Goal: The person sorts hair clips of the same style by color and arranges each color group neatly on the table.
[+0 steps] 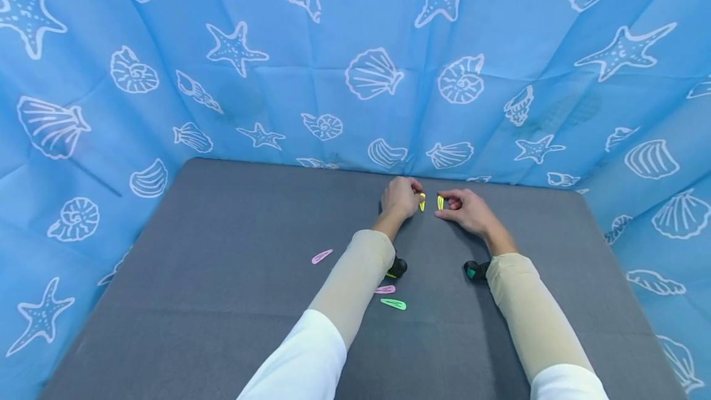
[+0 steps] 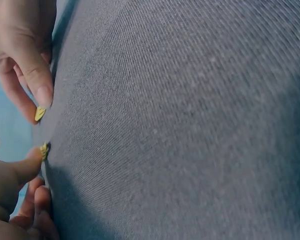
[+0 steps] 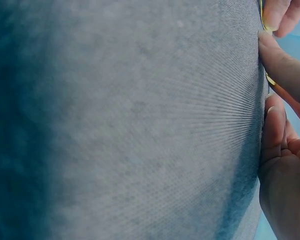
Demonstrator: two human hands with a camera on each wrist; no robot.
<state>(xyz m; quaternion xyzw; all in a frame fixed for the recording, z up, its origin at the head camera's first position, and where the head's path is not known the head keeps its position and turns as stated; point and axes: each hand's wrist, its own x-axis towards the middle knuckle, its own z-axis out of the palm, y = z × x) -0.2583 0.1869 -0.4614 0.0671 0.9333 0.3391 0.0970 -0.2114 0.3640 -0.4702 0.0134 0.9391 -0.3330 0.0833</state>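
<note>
At the far edge of the grey table, both hands work close together on two yellow snap hair clips. My left hand (image 1: 401, 197) pinches the left yellow hair clip (image 1: 422, 202); in the left wrist view its thumb lies against that clip (image 2: 44, 151). A short gap to the right, my right hand (image 1: 469, 208) holds the other yellow hair clip (image 1: 440, 202) between thumb and index finger, one at each end. The left wrist view also has this second clip (image 2: 40, 113) at the right hand's fingertips. In the right wrist view, the right hand's fingers (image 3: 285, 70) partly hide its clip.
A pink hair clip (image 1: 322, 256) lies left of the left forearm. Another pink clip (image 1: 385, 289), partly covered by that forearm, lies near a green clip (image 1: 393, 304). Black wrist devices (image 1: 476, 270) sit under both forearms. A blue shell-patterned curtain (image 1: 333, 91) hangs behind the table (image 1: 233, 301).
</note>
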